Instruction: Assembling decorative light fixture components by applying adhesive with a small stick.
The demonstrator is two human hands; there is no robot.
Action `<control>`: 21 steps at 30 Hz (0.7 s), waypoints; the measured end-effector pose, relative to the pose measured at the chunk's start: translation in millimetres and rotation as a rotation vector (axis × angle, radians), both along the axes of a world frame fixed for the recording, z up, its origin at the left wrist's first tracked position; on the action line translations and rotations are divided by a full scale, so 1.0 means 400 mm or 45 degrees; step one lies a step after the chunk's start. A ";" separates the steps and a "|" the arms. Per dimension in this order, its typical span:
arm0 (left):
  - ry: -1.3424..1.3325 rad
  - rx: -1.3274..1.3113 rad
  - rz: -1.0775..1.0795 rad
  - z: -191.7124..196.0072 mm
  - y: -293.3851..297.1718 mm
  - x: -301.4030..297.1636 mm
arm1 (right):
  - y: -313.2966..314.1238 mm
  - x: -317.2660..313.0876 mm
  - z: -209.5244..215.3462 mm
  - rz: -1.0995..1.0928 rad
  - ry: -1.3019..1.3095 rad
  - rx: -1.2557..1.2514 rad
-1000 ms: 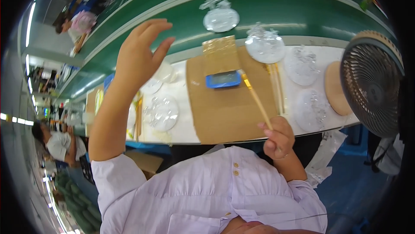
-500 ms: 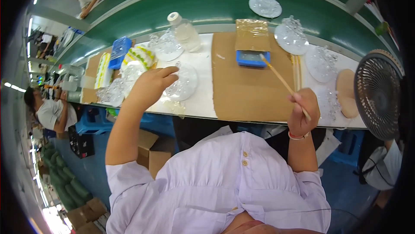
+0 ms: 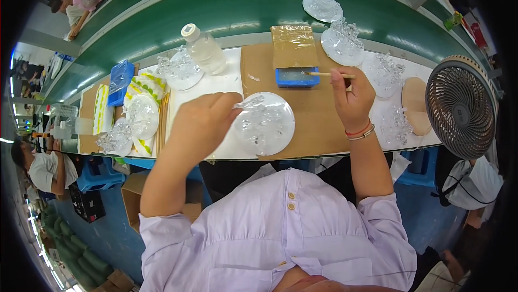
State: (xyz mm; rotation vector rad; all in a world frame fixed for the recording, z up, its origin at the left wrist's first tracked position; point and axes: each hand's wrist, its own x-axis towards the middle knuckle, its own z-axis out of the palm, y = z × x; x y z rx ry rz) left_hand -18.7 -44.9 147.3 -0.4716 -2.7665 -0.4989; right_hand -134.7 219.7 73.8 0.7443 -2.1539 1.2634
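Observation:
My left hand [image 3: 208,119] is closed on the left edge of a clear plastic ornament with a round whitish base [image 3: 280,141], its fingertips pinching a see-through part. The ornament overlaps the white board and the brown cardboard sheet in front of me. In my right hand [image 3: 353,97], a thin wooden stick [image 3: 324,74] is gripped between thumb and fingers. Its far end reaches to the mouth of a blue tray [image 3: 297,78], which holds something pale and is partly covered by a taped cardboard flap [image 3: 294,46]. Whether the tip touches the contents I cannot tell.
A capped bottle of clear liquid [image 3: 208,54] stands left of the cardboard sheet [image 3: 318,130]. Several similar ornaments lie on both sides, one [image 3: 324,7] on the green belt [image 3: 248,17]. A black fan [image 3: 461,108] stands at the right; a blue box [image 3: 120,81] is far left.
My left hand has taken hold of the ornament, which is now further right, partly over the cardboard. My right hand has moved up toward the tray, and the stick is now nearly level.

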 end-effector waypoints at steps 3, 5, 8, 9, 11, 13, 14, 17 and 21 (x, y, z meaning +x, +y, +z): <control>-0.043 0.001 0.021 -0.045 0.029 -0.017 | -0.016 -0.023 0.000 0.016 0.145 0.103; -0.040 -0.006 0.092 -0.066 0.044 -0.031 | -0.019 -0.035 -0.006 0.003 0.157 0.139; -0.049 0.036 0.116 -0.077 0.054 -0.052 | -0.015 -0.044 -0.016 -0.019 0.161 0.182; -0.053 0.038 0.114 -0.082 0.053 -0.054 | -0.017 -0.046 -0.019 -0.020 0.158 0.184; 0.019 0.155 0.142 -0.095 0.050 -0.053 | -0.025 -0.047 -0.016 -0.009 0.128 0.153; 0.013 0.241 0.132 -0.116 0.040 -0.049 | -0.024 -0.049 -0.019 -0.002 0.100 0.124; 0.010 0.323 0.126 -0.126 0.037 -0.046 | -0.022 -0.049 -0.023 -0.029 0.071 0.080; 0.040 0.350 0.199 -0.149 0.039 -0.035 | -0.014 -0.051 -0.035 -0.073 -0.019 -0.036; 0.083 0.369 0.220 -0.154 0.055 -0.031 | -0.009 -0.045 -0.034 -0.100 -0.203 -0.188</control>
